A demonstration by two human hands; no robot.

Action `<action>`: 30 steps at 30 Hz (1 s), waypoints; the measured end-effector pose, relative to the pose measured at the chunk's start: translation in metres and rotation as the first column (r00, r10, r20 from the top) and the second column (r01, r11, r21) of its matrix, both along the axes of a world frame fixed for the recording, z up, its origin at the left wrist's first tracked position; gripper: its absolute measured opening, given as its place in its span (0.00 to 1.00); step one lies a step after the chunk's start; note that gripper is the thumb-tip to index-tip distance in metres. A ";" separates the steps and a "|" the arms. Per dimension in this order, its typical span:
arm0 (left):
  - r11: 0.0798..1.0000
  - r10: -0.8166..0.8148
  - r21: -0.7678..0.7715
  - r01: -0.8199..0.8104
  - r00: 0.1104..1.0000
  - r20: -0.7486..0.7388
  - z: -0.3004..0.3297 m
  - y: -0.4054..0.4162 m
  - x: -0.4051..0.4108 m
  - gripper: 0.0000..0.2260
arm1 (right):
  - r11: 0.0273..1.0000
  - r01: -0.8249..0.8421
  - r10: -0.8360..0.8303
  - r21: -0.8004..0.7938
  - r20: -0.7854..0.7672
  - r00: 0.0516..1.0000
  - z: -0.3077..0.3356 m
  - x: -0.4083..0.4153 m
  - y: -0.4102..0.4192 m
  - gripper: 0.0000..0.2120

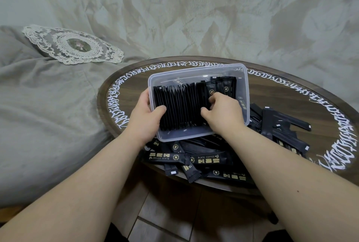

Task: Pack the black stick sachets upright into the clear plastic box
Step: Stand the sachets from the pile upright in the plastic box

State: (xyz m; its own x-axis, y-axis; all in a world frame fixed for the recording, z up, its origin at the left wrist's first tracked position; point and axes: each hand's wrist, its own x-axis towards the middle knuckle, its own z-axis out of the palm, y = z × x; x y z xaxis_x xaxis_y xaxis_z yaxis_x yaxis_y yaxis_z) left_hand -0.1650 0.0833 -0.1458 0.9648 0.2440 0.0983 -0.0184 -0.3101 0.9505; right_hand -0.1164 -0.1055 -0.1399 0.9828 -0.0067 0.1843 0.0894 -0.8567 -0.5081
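Two bare forearms, entering from 7 and 5 o'clock, converging on the box at centre.

Loose sachets (pixel 196 159): black sticks with gold print, heaped flat on the near rim of the table, several ends overhanging its near edge at 6 o'clock. A second spread of sachets (pixel 279 125) lies at 3 o'clock of the box, fanned toward the table's right side.

Clear plastic box (pixel 198 70): rectangular, rounded corners, tilted toward the camera, its near edge resting on the sachet heap. Inside, a packed row of sachets (pixel 182 105) stands on edge, filling the box from its left wall to past the middle. A few more lean against the far right corner at 1 o'clock, faces showing. Free room remains along the right wall and in a strip along the near wall.

Left hand (pixel 145 114): grips the box's left wall, thumb inside against the first sachets in the row, fingers outside.

Right hand (pixel 223 111): fingers curled over the right end of the row, pressing on it; wrist crosses the box's near right corner.

Round wooden table (pixel 310 109): dark, ringed with white script; bare wood at 12 to 2 o'clock behind the box.

Grey bedding (pixel 48 105) at 9 o'clock, just beside the table edge; lace doily (pixel 73 44) at 10 o'clock.
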 end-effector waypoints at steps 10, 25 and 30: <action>1.000 -0.001 -0.023 0.001 1.000 -0.008 -0.001 0.001 0.000 0.24 | 0.994 -0.020 0.012 0.106 0.075 0.997 -0.002 -0.002 -0.003 0.11; 0.998 0.023 -0.063 -0.023 1.000 0.002 -0.002 -0.007 0.000 0.24 | 0.998 0.033 -0.033 0.052 0.005 0.999 -0.003 -0.001 0.000 0.17; 0.999 0.049 -0.025 -0.049 0.999 -0.004 -0.004 -0.006 0.001 0.27 | 0.999 -0.027 0.027 0.019 0.001 1.000 -0.002 -0.003 0.001 0.19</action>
